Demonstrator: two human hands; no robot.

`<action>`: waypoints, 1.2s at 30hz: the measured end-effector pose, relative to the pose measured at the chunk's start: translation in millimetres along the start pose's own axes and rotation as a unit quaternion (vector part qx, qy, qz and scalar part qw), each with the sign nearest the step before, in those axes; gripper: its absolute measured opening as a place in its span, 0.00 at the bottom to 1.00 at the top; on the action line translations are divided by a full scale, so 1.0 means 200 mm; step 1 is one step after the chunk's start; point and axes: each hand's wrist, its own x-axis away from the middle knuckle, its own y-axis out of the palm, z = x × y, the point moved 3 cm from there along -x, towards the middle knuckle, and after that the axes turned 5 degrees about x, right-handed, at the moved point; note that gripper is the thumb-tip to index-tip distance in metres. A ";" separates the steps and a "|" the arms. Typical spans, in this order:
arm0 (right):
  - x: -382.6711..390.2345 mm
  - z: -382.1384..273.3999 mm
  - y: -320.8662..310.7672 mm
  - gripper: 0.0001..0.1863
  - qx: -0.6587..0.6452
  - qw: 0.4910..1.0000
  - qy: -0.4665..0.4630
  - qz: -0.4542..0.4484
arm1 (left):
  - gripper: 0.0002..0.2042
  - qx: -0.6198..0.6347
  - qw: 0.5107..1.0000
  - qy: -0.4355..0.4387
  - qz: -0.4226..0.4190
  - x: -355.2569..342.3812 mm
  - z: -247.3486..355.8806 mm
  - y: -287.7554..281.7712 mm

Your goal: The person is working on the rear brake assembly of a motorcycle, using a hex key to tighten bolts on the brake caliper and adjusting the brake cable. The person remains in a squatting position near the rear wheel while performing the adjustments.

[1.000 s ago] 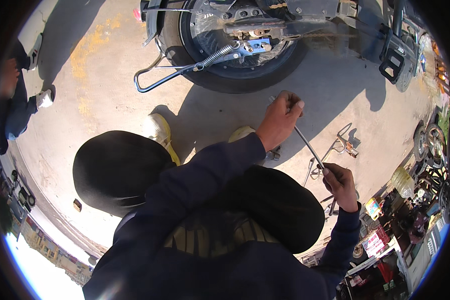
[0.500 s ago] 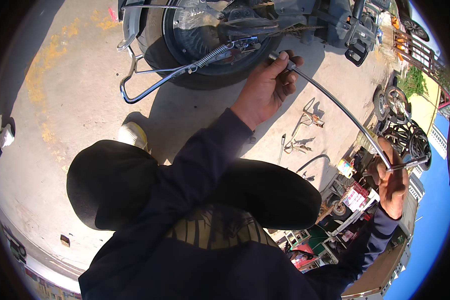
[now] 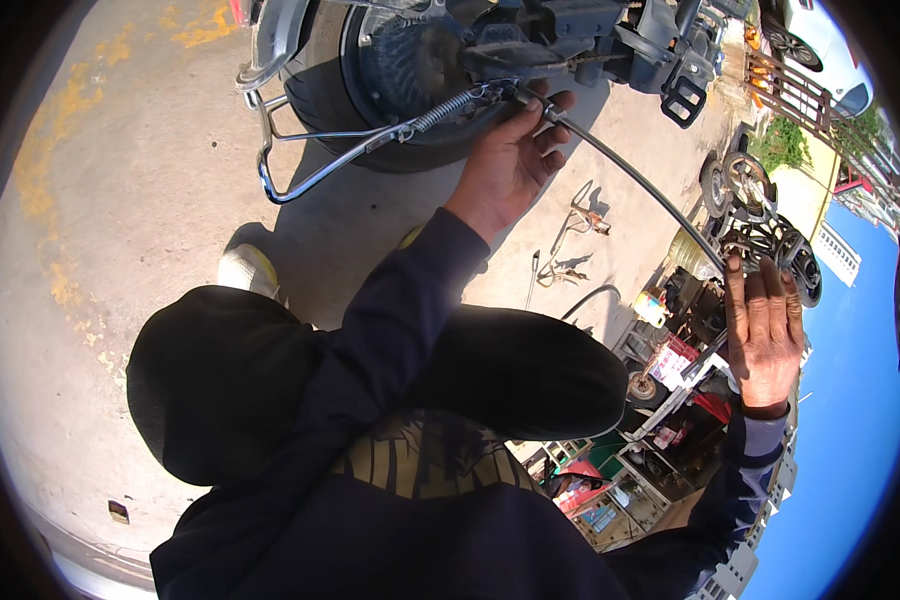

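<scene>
A long T-handle socket wrench (image 3: 642, 182) stretches from the vehicle's rear wheel (image 3: 320, 75) toward the right; its shaft looks bowed. Close to its socket end, the thumb and fingers of my left hand (image 3: 505, 165) are around the shaft. That end reaches the parts beside the wheel hub, near a coil spring (image 3: 442, 110) and a chromed stand (image 3: 320, 178). My right hand (image 3: 765, 335) is at the far end of the wrench, fingers stretched out straight and its back showing. It covers most of the crossbar, and whether the palm touches it I cannot tell.
A bent metal stand (image 3: 575, 225) and other loose parts lie on the concrete beyond my knee. At the right are a cluttered rack (image 3: 635, 500), a yellowish container (image 3: 650, 308) and a partly stripped motorcycle (image 3: 745, 190). A footrest (image 3: 683, 105) juts from the vehicle.
My right hand has gone from gripping the crossbar to stretched fingers. The wrench's socket end and my left hand have moved in toward the parts by the wheel hub. The view has shifted.
</scene>
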 end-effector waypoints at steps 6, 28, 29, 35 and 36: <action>-0.03 -0.04 -0.04 0.28 -0.124 0.984 0.125 0.013 | 0.13 0.005 1.000 -0.009 -0.004 -0.02 0.00 -0.01; -0.14 -0.03 -0.04 0.25 -0.125 0.990 0.043 0.046 | 0.09 0.000 0.993 0.061 0.103 -0.02 -0.01 0.05; -0.14 -0.03 -0.05 0.24 -0.157 0.985 0.053 0.043 | 0.09 0.000 0.993 0.059 0.101 -0.01 -0.01 0.04; -0.19 0.02 -0.04 0.17 -0.330 0.933 0.145 -0.015 | 0.09 0.001 0.995 0.059 0.081 -0.04 -0.01 0.03; -0.20 0.02 -0.04 0.11 -0.342 0.930 0.132 -0.001 | 0.09 -0.004 0.995 0.061 0.081 -0.04 -0.01 0.03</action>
